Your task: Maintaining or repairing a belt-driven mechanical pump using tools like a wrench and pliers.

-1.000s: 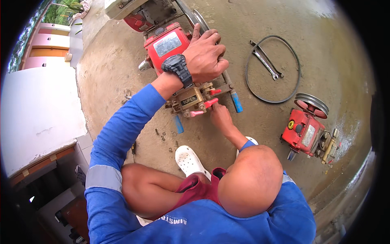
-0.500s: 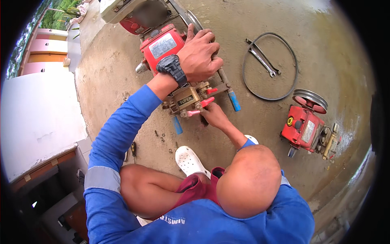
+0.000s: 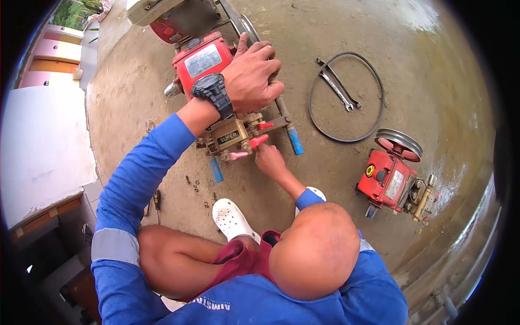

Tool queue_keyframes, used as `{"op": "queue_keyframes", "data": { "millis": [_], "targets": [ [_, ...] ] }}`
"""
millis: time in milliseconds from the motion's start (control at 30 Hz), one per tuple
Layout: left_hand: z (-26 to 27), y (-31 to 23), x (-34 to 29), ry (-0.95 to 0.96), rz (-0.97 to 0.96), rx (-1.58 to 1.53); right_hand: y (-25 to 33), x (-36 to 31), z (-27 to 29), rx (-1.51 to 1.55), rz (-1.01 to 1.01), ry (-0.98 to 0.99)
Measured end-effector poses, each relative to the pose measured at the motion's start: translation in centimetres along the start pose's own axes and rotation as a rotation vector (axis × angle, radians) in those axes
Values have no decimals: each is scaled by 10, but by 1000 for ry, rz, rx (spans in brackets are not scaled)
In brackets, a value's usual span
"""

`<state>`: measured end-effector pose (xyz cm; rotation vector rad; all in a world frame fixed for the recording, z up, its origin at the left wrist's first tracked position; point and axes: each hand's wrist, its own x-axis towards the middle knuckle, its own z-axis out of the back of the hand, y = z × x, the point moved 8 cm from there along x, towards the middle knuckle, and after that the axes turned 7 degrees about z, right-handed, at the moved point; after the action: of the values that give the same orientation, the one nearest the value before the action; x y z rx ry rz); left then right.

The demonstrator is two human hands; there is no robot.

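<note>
A red pump point(image 3: 201, 60) with a brass valve block point(image 3: 228, 134) and red lever handles point(image 3: 259, 141) stands in front of me on a metal frame. My left hand point(image 3: 250, 76), with a black watch on its wrist, lies over the pump's right side. Its fingers bend over the edge near the pulley point(image 3: 248, 27), and what they grip is hidden. Low beside the valve block, my right hand point(image 3: 271, 161) is closed just under a red lever. Its fingertips are hidden, so whatever it holds cannot be made out. Blue-covered frame ends point(image 3: 294, 141) stick out towards me.
To the right, a black belt point(image 3: 383, 97) loops round a combination wrench point(image 3: 337, 91) and a dark tool. A second red pump point(image 3: 385, 181) with a pulley sits farther right. Small bolts and nuts point(image 3: 196, 188) and a screwdriver point(image 3: 157, 199) lie near my left knee.
The whole scene has shifted left in the picture as the view moved. My left hand keeps its place on the pump; my right hand stays low by the levers, its fist slightly turned.
</note>
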<state>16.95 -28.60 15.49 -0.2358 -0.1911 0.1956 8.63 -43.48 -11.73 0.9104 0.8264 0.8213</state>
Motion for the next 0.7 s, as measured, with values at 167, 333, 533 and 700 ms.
{"op": "queue_keyframes", "data": {
  "millis": [167, 333, 533, 700],
  "targets": [
    [-5, -2, 3, 22, 11, 0, 37, 4, -54, -41, 309, 257],
    [-2, 4, -7, 2, 13, 8, 50, -1, -30, 483, -176, 423],
    [-3, -3, -2, -9, -12, -48, 58, -6, 14, 553, -230, 324],
    [3, 1, -1, -47, -73, 25, 58, -5, 23, 258, -89, 186]
  ]
}}
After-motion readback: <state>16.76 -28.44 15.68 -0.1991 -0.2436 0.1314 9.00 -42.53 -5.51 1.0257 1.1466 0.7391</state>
